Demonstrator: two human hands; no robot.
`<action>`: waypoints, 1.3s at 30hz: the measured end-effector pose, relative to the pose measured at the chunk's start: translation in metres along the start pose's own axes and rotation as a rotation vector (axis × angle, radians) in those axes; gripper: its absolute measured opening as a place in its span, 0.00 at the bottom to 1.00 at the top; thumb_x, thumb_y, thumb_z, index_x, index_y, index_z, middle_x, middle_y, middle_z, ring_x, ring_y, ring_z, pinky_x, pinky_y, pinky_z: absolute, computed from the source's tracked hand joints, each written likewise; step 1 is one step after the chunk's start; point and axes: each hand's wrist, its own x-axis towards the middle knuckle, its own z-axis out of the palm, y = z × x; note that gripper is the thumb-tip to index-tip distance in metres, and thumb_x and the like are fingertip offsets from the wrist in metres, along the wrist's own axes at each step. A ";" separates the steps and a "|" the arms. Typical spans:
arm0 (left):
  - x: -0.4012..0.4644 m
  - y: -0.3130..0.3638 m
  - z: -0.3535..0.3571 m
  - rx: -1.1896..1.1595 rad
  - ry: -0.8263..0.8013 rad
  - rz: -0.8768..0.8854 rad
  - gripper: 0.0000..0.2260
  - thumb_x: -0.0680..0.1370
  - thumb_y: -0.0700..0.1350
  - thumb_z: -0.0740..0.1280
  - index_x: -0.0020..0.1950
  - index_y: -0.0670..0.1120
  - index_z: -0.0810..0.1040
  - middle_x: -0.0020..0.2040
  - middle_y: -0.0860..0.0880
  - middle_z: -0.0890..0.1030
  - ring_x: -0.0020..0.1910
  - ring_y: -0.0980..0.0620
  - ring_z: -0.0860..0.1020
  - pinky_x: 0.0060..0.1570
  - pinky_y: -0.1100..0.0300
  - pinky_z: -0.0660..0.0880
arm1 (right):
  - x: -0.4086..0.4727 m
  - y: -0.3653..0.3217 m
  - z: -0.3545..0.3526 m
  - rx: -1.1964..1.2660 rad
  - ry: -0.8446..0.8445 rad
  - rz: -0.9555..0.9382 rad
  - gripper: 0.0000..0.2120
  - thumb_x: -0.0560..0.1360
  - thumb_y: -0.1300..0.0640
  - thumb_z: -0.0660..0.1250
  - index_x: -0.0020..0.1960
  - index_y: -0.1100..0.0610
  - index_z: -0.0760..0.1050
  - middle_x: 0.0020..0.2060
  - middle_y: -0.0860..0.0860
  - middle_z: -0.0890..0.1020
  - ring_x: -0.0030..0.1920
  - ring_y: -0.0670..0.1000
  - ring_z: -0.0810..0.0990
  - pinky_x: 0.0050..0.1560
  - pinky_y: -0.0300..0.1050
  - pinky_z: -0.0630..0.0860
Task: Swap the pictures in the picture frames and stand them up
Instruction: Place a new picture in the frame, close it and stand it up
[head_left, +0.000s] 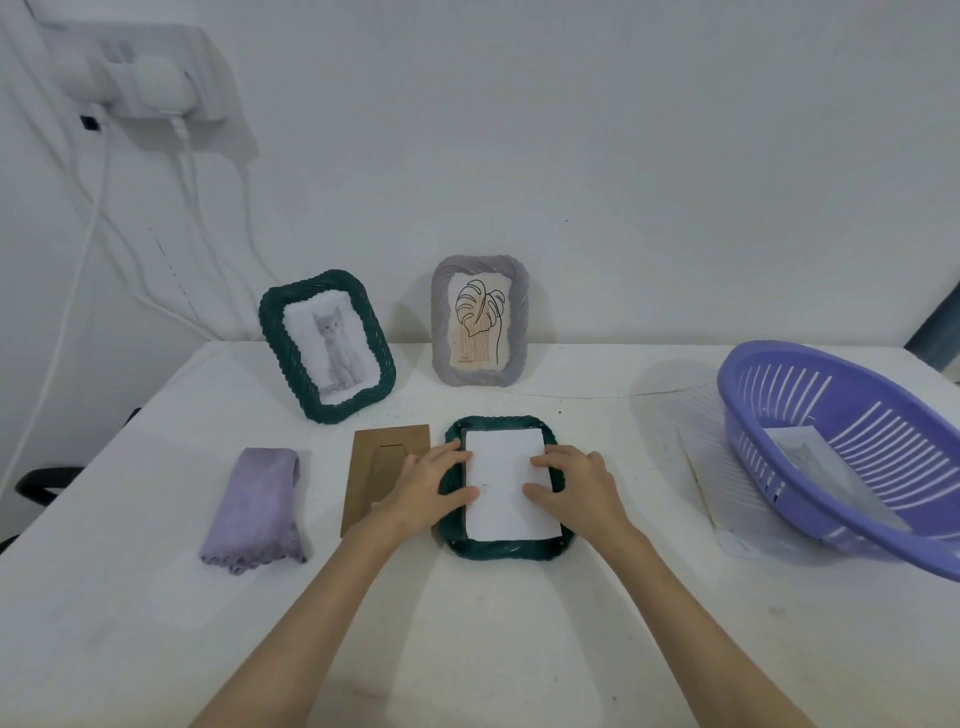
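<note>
We see a dark green frame (503, 548) lying face down on the white table (519, 649), near the middle, with a white sheet (506, 483) seated in its back opening, blank side up. The left hand (431, 486) rests on the left edge of that frame, fingers fairly straight, fingertips pressing the sheet's left margin. The right hand (574, 480) lies on the right edge in the same way, fingers flat on the sheet's right side. Neither hand curls round anything; both simply press down.

Just left of the lying frame, touching or nearly touching it, we find a brown backing board (382, 457) flat on the table, partly covered by the left hand. Further left lies a folded lilac cloth (254, 506).

At the far edge of the table two frames stand upright against the wall (571, 130): a second green frame (327, 345) on the left holding a picture of a grey kitten, and a grey frame (480, 319) to its right holding a line drawing of a leaf.

On the right a purple slotted basket (841, 452) sits tilted, and inside it we make out a pale sheet (802, 452) whose content we cannot tell. White cables (93, 234) hang down the wall at far left.
</note>
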 end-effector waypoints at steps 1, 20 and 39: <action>0.000 0.000 0.000 -0.002 -0.002 -0.002 0.24 0.77 0.50 0.64 0.72 0.51 0.64 0.75 0.55 0.58 0.71 0.48 0.54 0.71 0.50 0.54 | 0.000 0.000 0.000 -0.007 0.000 -0.005 0.20 0.72 0.49 0.68 0.63 0.50 0.74 0.67 0.46 0.70 0.63 0.53 0.65 0.61 0.46 0.66; 0.001 0.002 -0.001 -0.002 -0.026 -0.004 0.27 0.77 0.49 0.65 0.74 0.49 0.60 0.75 0.55 0.56 0.73 0.47 0.52 0.71 0.53 0.51 | -0.002 0.002 0.008 -0.009 0.014 -0.026 0.25 0.70 0.42 0.68 0.66 0.47 0.70 0.69 0.43 0.66 0.63 0.52 0.63 0.62 0.48 0.65; -0.026 -0.042 0.015 0.093 0.663 -0.297 0.32 0.70 0.56 0.71 0.67 0.41 0.69 0.75 0.45 0.58 0.75 0.46 0.52 0.72 0.51 0.54 | -0.008 0.004 0.006 -0.010 0.048 0.009 0.24 0.71 0.42 0.67 0.66 0.43 0.69 0.71 0.46 0.63 0.64 0.53 0.61 0.62 0.47 0.62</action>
